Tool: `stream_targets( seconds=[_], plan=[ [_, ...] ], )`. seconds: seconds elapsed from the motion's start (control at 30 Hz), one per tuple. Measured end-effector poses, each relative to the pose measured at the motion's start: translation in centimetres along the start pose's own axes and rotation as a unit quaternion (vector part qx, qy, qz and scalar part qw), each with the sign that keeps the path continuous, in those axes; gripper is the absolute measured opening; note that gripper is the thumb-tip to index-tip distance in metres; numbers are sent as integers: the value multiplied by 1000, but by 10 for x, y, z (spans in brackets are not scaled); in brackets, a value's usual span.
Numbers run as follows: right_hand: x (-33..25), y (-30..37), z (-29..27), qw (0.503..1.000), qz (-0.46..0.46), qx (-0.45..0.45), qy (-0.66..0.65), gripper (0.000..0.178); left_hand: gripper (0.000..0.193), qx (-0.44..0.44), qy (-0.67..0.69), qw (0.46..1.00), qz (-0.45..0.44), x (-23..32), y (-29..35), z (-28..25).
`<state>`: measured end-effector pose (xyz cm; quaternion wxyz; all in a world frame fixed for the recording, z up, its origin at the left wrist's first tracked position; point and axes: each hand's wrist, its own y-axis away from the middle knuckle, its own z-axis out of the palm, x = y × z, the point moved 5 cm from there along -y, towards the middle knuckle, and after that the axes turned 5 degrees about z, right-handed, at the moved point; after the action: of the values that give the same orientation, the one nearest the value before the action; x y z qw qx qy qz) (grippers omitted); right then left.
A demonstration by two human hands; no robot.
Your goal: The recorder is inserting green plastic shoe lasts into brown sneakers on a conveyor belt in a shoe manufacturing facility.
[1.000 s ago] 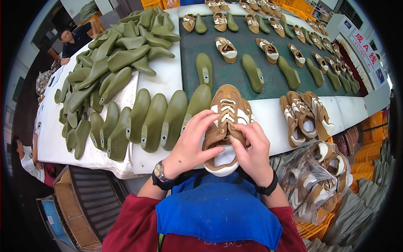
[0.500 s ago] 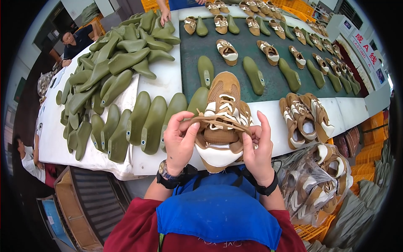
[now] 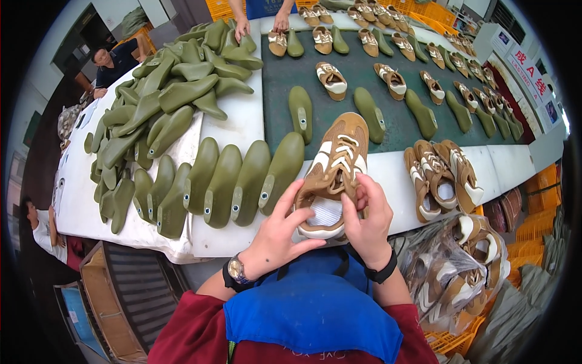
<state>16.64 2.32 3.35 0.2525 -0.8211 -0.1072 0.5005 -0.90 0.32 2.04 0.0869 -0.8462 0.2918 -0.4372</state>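
In front of me a brown and white sneaker (image 3: pixel 342 145) is tilted with its toe pointing away and slightly right. Its opening faces me, and a pale striped lining shows inside. My left hand (image 3: pixel 279 233) grips the left side of the collar, with the fingers at its edge and the thumb by the heel. My right hand (image 3: pixel 368 221) is closed on the right side of the collar, its thumb at the rim near the lace ends. Some of its fingers are curled and partly hidden. Left of the sneaker, a green shoe last (image 3: pixel 284 170) stands in a row of several.
A large pile of green lasts (image 3: pixel 163 91) covers the table's left. Sneakers and lasts line the green mat (image 3: pixel 285 79). Several sneakers (image 3: pixel 433 176) stand at the right edge, above a plastic bag of sneakers (image 3: pixel 464 273). Across the table are a co-worker's hands (image 3: pixel 280 22).
Both my hands have let go of the stretched laces and moved down to the sneaker's collar. The sneaker has turned toe-rightward, opening its collar to view. A co-worker's second hand now touches a far sneaker.
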Motion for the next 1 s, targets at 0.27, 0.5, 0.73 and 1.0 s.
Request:
stream_targets(
  seconds=[0.27,0.5,0.73,1.0],
  plan=[
    [95,23,-49,988,129,-30,84,38,44,92,13,988,-121,-75,-28,-94],
    [184,96,-51,959,127,-26,250,35,45,19,-32,984,-174,-224,-134,-102],
    [199,102,-32,938,126,22,322,26,52,142,-145,969,-140,-365,-201,-28],
    [199,108,-35,933,132,23,334,28,67,-34,-270,915,-299,-419,-222,19]
  ],
)
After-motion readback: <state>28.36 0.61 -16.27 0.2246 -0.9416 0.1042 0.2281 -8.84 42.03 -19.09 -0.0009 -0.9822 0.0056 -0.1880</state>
